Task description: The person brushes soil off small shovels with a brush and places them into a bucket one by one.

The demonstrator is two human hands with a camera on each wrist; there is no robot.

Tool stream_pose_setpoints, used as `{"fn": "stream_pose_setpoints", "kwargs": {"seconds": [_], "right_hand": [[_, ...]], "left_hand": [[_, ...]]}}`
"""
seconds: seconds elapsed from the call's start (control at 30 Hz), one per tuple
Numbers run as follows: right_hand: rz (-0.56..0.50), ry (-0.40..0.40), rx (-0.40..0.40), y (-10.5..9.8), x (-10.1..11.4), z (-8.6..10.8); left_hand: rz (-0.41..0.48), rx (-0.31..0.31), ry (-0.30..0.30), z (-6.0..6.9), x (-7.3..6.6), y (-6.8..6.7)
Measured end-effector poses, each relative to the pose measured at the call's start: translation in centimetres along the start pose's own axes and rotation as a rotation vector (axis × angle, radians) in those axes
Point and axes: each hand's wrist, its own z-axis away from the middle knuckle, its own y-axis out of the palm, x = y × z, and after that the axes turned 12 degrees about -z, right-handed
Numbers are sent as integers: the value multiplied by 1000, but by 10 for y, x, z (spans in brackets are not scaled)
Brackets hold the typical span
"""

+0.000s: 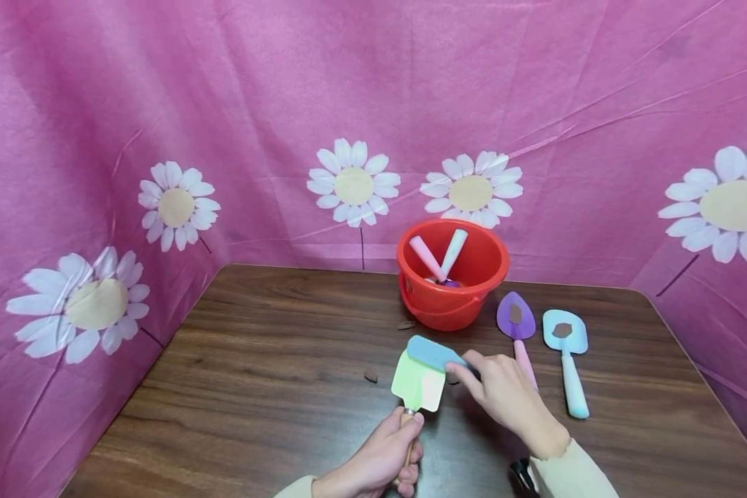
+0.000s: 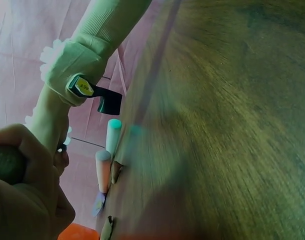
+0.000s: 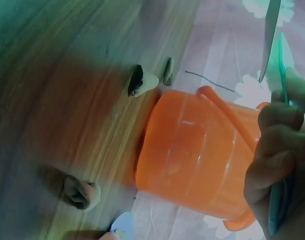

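Observation:
My left hand [image 1: 386, 451] grips the wooden handle of a lime-green spatula [image 1: 411, 379] above the table, its flat blade facing up. In the left wrist view the fist of the left hand [image 2: 30, 185] curls round the handle end. My right hand [image 1: 512, 395] pinches a blue flat-bladed scraper [image 1: 432, 353], which lies across the far edge of the green blade. Whether the two blades touch, I cannot tell. Side-on in the right wrist view, the right hand [image 3: 280, 145] holds the thin scraper, and its fingers hide part of it.
A red bucket [image 1: 442, 315] stands beyond the hands, with a pink handle [image 1: 427, 257] and a pale handle [image 1: 454, 250] sticking up inside. Right of it lie a purple shovel [image 1: 512, 304] and a light-blue shovel [image 1: 574, 384], each bearing a brown patch. Small brown pieces [image 1: 370, 376] dot the wooden table.

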Motion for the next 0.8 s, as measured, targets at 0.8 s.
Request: {"fn": "stream_pose_setpoints", "kwargs": {"seconds": [0.8], "right_hand": [[-64,-122,169,6,27,6]], "left_hand": [[64,26,-45,-9,0,-11]]}}
